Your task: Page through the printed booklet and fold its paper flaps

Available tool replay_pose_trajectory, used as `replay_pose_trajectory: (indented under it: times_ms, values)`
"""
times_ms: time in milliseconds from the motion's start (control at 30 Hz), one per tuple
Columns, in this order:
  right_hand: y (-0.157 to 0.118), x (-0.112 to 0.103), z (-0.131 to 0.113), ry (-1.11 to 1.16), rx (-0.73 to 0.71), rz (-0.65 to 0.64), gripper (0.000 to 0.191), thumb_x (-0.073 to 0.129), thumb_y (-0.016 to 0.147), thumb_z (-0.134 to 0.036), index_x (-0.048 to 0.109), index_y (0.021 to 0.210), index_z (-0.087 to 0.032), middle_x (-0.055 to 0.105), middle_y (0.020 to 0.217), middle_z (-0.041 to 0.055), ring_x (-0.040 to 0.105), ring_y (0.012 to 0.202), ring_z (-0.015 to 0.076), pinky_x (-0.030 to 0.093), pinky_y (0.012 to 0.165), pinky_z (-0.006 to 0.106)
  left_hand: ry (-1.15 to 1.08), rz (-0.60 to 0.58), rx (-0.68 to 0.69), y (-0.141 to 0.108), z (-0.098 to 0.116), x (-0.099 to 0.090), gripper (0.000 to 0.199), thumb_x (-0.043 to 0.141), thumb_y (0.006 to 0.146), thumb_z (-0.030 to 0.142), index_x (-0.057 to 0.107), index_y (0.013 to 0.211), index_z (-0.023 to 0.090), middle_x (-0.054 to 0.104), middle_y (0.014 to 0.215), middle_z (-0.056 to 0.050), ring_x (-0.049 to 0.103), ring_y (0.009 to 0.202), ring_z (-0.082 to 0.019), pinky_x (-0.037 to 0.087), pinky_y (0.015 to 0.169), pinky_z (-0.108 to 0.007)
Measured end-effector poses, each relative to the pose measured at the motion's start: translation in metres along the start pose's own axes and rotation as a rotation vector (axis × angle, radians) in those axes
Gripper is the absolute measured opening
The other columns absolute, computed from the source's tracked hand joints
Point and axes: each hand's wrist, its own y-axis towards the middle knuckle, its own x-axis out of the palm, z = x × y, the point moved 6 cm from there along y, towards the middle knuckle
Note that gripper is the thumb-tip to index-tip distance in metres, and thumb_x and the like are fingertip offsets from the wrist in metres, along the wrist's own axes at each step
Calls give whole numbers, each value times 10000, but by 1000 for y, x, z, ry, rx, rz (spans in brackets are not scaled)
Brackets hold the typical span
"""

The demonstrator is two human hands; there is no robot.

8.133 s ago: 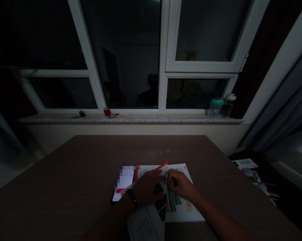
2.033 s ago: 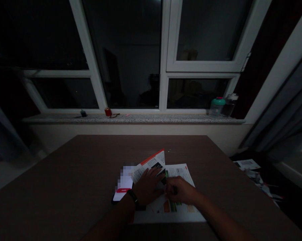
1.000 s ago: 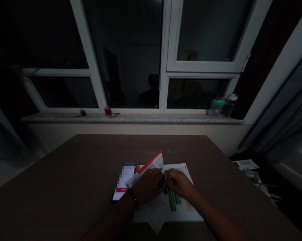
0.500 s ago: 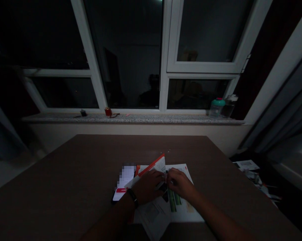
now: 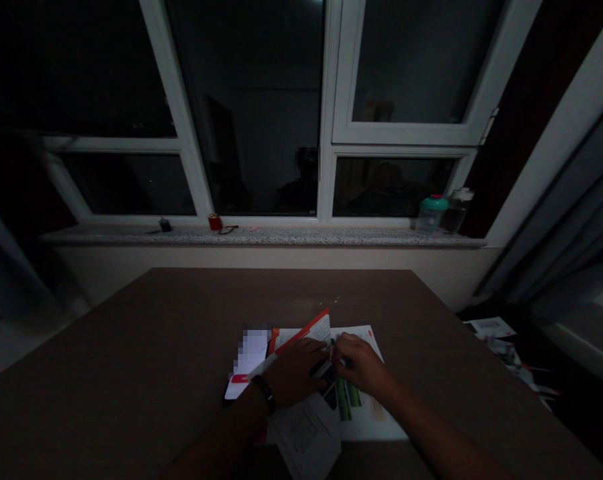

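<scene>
A printed booklet [image 5: 376, 427] lies on the table with its pages spread. One page [image 5: 306, 427] is folded over at a slant, and its red-edged corner [image 5: 317, 323] sticks up at the back. My left hand [image 5: 296, 370], with a dark band at the wrist, rests across the folded page, thumb apart from the fingers. Close beside its fingertips, my right hand [image 5: 359, 360] is closed in a pinch at the fold. What sits in that pinch is too small and dark to make out. Just left of the booklet lies a lit phone [image 5: 251, 360].
Tiny white scraps [image 5: 329, 301] lie on the brown table [image 5: 131, 347] behind the booklet. A teal-lidded bottle [image 5: 432, 213], a clear bottle [image 5: 456, 212] and a small red jar [image 5: 215, 222] stand on the windowsill [image 5: 281, 235]. Papers [image 5: 506, 353] are heaped beyond the table's right edge.
Both hands stay in nearly the same place at the fold. The near end of the folded page has shifted slightly; the view has moved a little.
</scene>
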Motion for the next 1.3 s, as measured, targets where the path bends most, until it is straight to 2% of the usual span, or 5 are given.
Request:
replay_pose_trajectory:
  times_ms: [600,833,967,1167,1300]
  values:
    - [1,-1,2,-75,16,53,175,552,765,-45,519,717,-209,561,726,-1,523,764,184,365,701,290,0,33,36,-4,-5,5,483,709,789,267,530,1238,245,545,1328,-54,476,1237,-267,362,1062,-412]
    - [-3,-4,-5,-7,-19,30,182,552,723,-32,512,731,-210,566,780,5,534,799,185,374,721,285,30,17,-16,-7,-13,10,656,732,771,357,454,1354,240,421,1459,-113,374,1339,-327,305,1100,-503]
    - [-5,-2,-11,49,-93,-9,192,553,686,-25,501,702,-209,561,759,-3,540,774,174,370,700,271,46,25,21,-7,-11,9,621,732,777,388,483,1325,237,461,1419,-109,407,1309,-321,320,1090,-485]
    - [2,-7,7,-76,124,92,184,545,727,-34,487,691,-204,554,734,2,522,751,180,365,683,273,19,27,21,-5,-11,8,523,704,832,369,503,1298,237,480,1400,-98,418,1296,-307,319,1083,-470]
    - [-1,-7,3,-27,68,75,173,550,728,-38,507,717,-205,564,761,6,537,778,182,380,708,278,20,24,26,-5,-7,5,432,685,848,372,541,1235,241,524,1338,-77,457,1240,-298,351,1040,-452]
